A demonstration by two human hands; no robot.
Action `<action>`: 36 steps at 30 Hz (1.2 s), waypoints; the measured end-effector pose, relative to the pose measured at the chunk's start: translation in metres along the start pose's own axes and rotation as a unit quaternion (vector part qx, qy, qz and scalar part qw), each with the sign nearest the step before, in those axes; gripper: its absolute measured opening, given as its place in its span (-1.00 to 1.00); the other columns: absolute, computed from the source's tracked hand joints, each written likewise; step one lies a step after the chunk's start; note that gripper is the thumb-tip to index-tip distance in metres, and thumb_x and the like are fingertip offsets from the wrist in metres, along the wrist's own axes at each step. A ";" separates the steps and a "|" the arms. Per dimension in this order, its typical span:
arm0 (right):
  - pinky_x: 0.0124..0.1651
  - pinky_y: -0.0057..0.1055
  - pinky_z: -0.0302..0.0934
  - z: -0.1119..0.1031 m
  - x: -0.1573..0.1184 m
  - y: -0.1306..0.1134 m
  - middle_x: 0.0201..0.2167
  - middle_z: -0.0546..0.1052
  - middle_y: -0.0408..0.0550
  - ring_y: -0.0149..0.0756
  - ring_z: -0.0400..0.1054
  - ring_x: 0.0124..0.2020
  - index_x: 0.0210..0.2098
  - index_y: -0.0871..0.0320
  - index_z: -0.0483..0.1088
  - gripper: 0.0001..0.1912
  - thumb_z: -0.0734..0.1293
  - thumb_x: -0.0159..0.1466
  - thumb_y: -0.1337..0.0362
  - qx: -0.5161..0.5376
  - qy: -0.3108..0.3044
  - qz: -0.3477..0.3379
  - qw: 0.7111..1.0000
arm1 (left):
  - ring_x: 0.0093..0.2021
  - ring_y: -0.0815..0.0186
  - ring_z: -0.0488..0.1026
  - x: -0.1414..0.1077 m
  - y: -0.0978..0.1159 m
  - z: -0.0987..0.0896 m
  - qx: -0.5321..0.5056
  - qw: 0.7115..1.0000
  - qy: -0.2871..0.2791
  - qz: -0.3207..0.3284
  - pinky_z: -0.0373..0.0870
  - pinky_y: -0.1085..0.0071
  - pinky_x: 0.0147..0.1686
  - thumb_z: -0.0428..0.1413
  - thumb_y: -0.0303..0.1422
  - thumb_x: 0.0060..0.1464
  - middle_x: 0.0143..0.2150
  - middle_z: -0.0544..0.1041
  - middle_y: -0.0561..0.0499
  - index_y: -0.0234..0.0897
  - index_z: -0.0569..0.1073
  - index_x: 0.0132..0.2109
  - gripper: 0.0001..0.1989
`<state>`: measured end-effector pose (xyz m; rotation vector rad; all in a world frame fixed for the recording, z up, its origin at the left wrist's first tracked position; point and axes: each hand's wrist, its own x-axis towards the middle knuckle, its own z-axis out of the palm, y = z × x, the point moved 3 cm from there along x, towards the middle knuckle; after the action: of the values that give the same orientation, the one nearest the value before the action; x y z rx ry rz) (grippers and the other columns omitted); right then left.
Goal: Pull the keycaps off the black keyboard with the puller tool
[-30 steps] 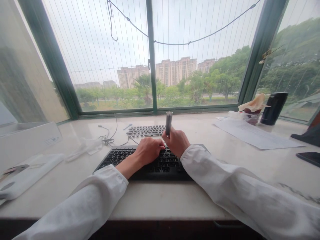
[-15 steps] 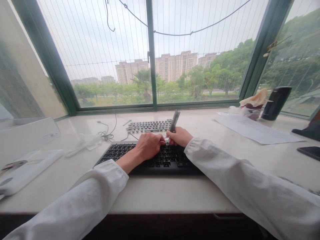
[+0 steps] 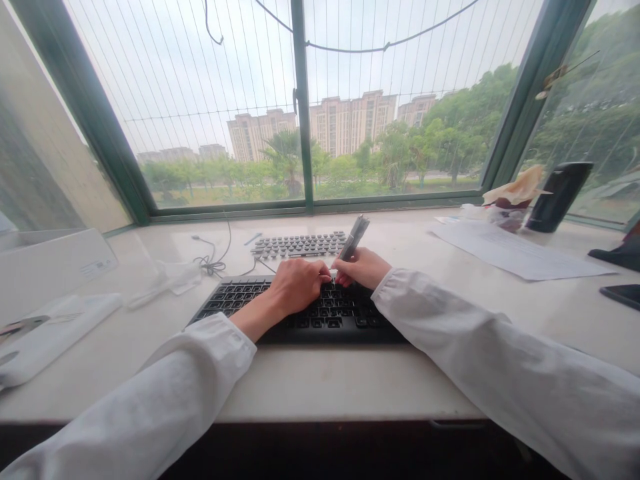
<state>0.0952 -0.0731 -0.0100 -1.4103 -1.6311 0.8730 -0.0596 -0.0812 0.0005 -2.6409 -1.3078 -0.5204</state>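
A black keyboard [image 3: 230, 295] lies on the white counter, its keycaps off and bare key sockets showing. My right hand [image 3: 365, 265] is closed round a dark grey, slim-handled tool [image 3: 354, 237], held tilted with its upper end to the right; its exact kind is unclear. My left hand [image 3: 299, 283] rests over the keyboard's middle, fingertips pinched close to my right fingers. Whatever lies between those left fingertips is too small and hidden to name. Behind the keyboard, loose dark keycaps [image 3: 300, 245] stand in rows like a keyboard layout.
A coiled cable [image 3: 214, 265] and a clear plastic bag [image 3: 173, 279] lie at left, near a white box [image 3: 60, 260] and a flat white case [image 3: 60, 333]. Right are a paper sheet [image 3: 515, 250], a black bottle [image 3: 560, 197] and a phone [image 3: 623, 293]. A window stands behind.
The tool in my right hand now leans further to the right. Both hands stay at the same part of the keyboard; the camera view has shifted slightly.
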 end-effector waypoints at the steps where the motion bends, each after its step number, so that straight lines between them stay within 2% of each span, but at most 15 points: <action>1: -0.45 -0.46 0.37 0.001 0.000 0.000 -0.65 0.50 -0.12 -0.35 0.43 -0.59 -0.58 0.17 0.37 -0.85 0.32 0.12 0.32 0.005 -0.002 0.001 1.000 | -0.30 0.18 0.51 0.000 0.000 0.000 -0.002 1.000 0.000 0.000 0.31 0.32 -0.27 -0.02 -0.21 0.15 -0.34 0.59 -0.06 -0.11 0.56 -0.16 -0.72; 7: -0.43 -0.46 0.36 0.005 -0.002 0.000 -0.65 0.47 -0.15 -0.38 0.41 -0.59 -0.54 0.16 0.34 -0.86 0.26 0.15 0.36 0.031 0.000 0.008 1.000 | -0.28 0.20 0.51 0.000 -0.002 -0.001 -0.024 1.000 0.013 0.000 0.32 0.33 -0.25 0.01 -0.23 0.13 -0.33 0.60 0.00 -0.07 0.57 -0.18 -0.75; 12: -0.45 -0.51 0.29 0.007 -0.009 -0.011 -0.63 0.47 -0.16 -0.40 0.38 -0.58 -0.54 0.16 0.33 -0.83 0.23 0.18 0.30 -0.061 0.017 -0.073 0.995 | -0.24 0.21 0.52 0.001 -0.009 -0.003 -0.056 0.998 0.021 0.017 0.34 0.35 -0.21 0.06 -0.22 0.10 -0.29 0.61 0.06 0.01 0.58 -0.19 -0.79; 17: -0.46 -0.53 0.16 0.009 -0.015 -0.023 -0.66 0.43 -0.18 -0.42 0.33 -0.56 -0.55 0.16 0.33 -0.76 0.19 0.21 0.24 -0.169 0.041 -0.145 0.974 | -0.18 0.25 0.52 0.001 -0.015 -0.002 -0.110 0.993 0.016 0.044 0.33 0.40 -0.19 0.08 -0.26 0.09 -0.23 0.61 0.13 0.02 0.57 -0.18 -0.80; 25: -0.43 -0.49 0.06 0.012 -0.012 -0.024 -0.51 0.49 -0.12 -0.34 0.35 -0.45 -0.41 0.15 0.35 -0.78 0.21 0.24 0.15 -0.249 0.074 -0.164 0.952 | -0.22 0.27 0.53 0.003 -0.021 0.004 -0.166 0.985 0.032 0.045 0.34 0.44 -0.23 0.12 -0.24 0.06 -0.27 0.62 0.14 -0.04 0.58 -0.22 -0.84; 30: -0.45 -0.45 -0.02 0.016 -0.013 -0.032 -0.48 0.49 -0.09 -0.28 0.33 -0.48 -0.17 0.15 0.30 -0.76 0.17 0.28 0.14 -0.357 0.089 -0.201 0.908 | -0.22 0.25 0.53 0.002 -0.023 0.005 -0.151 0.986 0.036 0.056 0.33 0.43 -0.24 0.12 -0.26 0.06 -0.27 0.62 0.10 -0.04 0.59 -0.24 -0.85; 33: -0.45 -0.45 -0.07 0.020 -0.015 -0.036 -0.51 0.48 -0.11 -0.29 0.32 -0.50 -0.19 0.13 0.30 -0.78 0.15 0.30 0.14 -0.388 0.084 -0.222 0.891 | -0.23 0.23 0.53 0.002 -0.022 0.004 -0.132 0.988 0.043 0.066 0.32 0.42 -0.25 0.11 -0.29 0.07 -0.28 0.62 0.05 -0.10 0.59 -0.27 -0.85; 36: -0.45 -0.45 -0.08 0.021 -0.017 -0.038 -0.51 0.48 -0.13 -0.31 0.32 -0.50 -0.22 0.11 0.32 -0.78 0.15 0.30 0.13 -0.378 0.093 -0.229 0.892 | -0.25 0.23 0.53 0.002 -0.023 0.005 -0.127 0.989 0.048 0.056 0.32 0.43 -0.28 0.12 -0.29 0.06 -0.30 0.62 0.03 -0.14 0.59 -0.29 -0.85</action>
<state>0.0608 -0.0951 0.0118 -1.4233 -2.1288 -0.2094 -0.0756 -0.0643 -0.0038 -2.8275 -1.1236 -0.8370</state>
